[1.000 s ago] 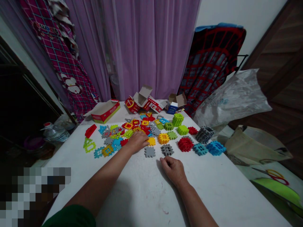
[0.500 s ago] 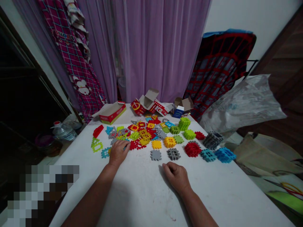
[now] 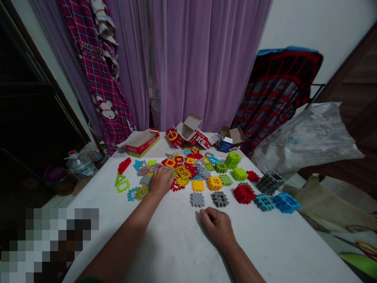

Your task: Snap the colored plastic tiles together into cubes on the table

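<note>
My left hand (image 3: 162,181) lies palm down at the near left side of a mixed pile of toothed plastic building pieces (image 3: 182,173). Its fingers reach out over red and yellow pieces, their tips partly hidden, and no held piece is visible. Resting on the white table, my right hand (image 3: 218,223) is curled into a loose fist with nothing seen in it. Just beyond it lie a grey square piece (image 3: 197,199) and a dark grey stack (image 3: 220,199). Farther right stand a red stack (image 3: 244,193), a teal stack (image 3: 264,202) and a blue stack (image 3: 286,202).
Opened cardboard boxes (image 3: 143,144) line the table's far edge. Yellow (image 3: 215,183) and lime-green stacks (image 3: 233,160) stand right of the pile. Loose green and red pieces (image 3: 122,184) lie at the left. A plastic bag (image 3: 309,137) hangs beyond the right edge.
My left hand has moved right and a little farther into the pile. The right hand stays almost in place, still curled. The whole view has shifted slightly.
</note>
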